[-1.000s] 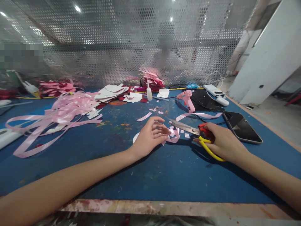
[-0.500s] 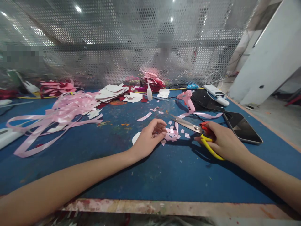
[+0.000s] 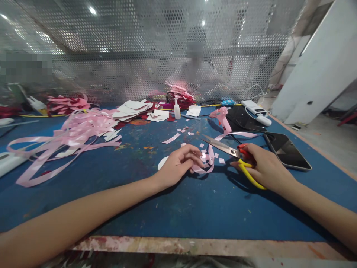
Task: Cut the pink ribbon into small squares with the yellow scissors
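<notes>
My right hand [image 3: 264,167] is wrapped round scissors [image 3: 247,173] with one yellow and one red handle loop. Their blades point left, slightly parted, over the small cut pieces of ribbon. My left hand [image 3: 178,163] has its fingers curled together on the end of a pink satin ribbon [image 3: 212,160]; the very tip is hidden by the fingers. From there the ribbon curves up behind the blades and runs off to the right. Small pink ribbon squares [image 3: 221,160] lie scattered between the hands. A white disc [image 3: 162,162] shows partly from behind my left hand.
A heap of pink ribbon [image 3: 83,128] and stacked white paper pieces [image 3: 132,111] lie at left. Behind stand a white bottle [image 3: 177,111] and a pink glue gun [image 3: 223,118]. A phone [image 3: 287,149] lies beyond my right hand. Perforated metal sheeting [image 3: 145,48] backs the blue table [image 3: 195,212].
My left hand has lowered slightly and its fingers have closed further. The ribbon now loops toward those fingers, its curve wider than before. My right hand and the scissors have hardly moved.
</notes>
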Demonstrator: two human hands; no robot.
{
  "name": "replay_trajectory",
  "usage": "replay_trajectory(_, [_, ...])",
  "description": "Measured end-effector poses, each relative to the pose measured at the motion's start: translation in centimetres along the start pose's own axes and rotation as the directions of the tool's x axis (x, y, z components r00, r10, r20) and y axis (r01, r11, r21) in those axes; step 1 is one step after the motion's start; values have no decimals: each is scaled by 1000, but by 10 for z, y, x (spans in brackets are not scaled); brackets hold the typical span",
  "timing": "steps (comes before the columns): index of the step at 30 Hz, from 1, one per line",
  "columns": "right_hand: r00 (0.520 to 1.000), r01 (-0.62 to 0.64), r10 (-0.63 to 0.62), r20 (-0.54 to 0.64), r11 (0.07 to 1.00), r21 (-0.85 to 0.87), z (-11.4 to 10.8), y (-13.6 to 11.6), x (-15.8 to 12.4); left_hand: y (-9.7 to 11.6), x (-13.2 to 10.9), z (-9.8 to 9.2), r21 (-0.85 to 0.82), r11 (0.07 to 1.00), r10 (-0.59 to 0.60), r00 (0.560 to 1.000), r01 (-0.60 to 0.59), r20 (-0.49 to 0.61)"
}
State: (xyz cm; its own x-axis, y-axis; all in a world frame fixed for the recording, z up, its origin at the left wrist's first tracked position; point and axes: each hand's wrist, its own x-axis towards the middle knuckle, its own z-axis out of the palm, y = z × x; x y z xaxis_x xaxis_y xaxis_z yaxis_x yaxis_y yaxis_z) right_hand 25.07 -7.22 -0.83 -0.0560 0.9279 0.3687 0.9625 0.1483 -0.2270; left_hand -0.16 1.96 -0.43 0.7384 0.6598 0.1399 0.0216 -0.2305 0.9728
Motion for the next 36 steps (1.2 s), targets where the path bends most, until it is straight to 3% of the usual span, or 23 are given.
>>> replay_trajectory(6, [1000,3,-3,6,1000,0,0,-1,1,1,-2,1,-9,1000,28,999,-27,34])
replay_trajectory(9, [1000,-4,4,6,1000,9,0,-1,1,5,-3,0,248,961,120,993,-120,16])
replay_trajectory(11, [1000,-5,5,7,1000,9,0,-1,1,8,-5,-3,511,821,232,966,-256,112])
replay_trajectory(13, [1000,-2,2,5,1000,6,0,-1,0,10,-7,-6,695,565,335,893,-446,301])
replay_trajectory(15, [1000,3,-3,1,1000,7,0,0,0,12,-9,-8,745,297,389,789,-597,476])
replay_trajectory(17, [1000,4,-4,1,1000,15,0,0,0,13,-10,-10,735,151,409,718,-661,563])
replay_trajectory(19, [1000,-3,2,7,1000,18,0,0,0,15,-10,-10,714,197,397,720,-672,569])
replay_trajectory(22, [1000,-17,16,23,1000,15,0,0,0,18,-8,-10,679,449,315,814,-581,487])
replay_trajectory(25, [999,-19,19,27,999,26,0,-1,0,18,-7,-9,603,642,275,877,-472,394])
replay_trajectory(28, [999,-29,27,23,998,57,-1,-2,1,13,-7,-5,429,861,219,960,-273,172])
replay_trajectory(30, [999,-42,40,22,996,84,-2,-2,1,9,-5,-3,197,974,111,994,-111,13])
replay_trajectory(33, [999,-41,41,3,994,103,-4,-3,0,2,-2,-1,-144,989,12,997,-22,-71])
replay_trajectory(36, [999,-51,51,5,997,52,-4,-3,-1,0,0,0,-277,961,-11,996,-15,-93])
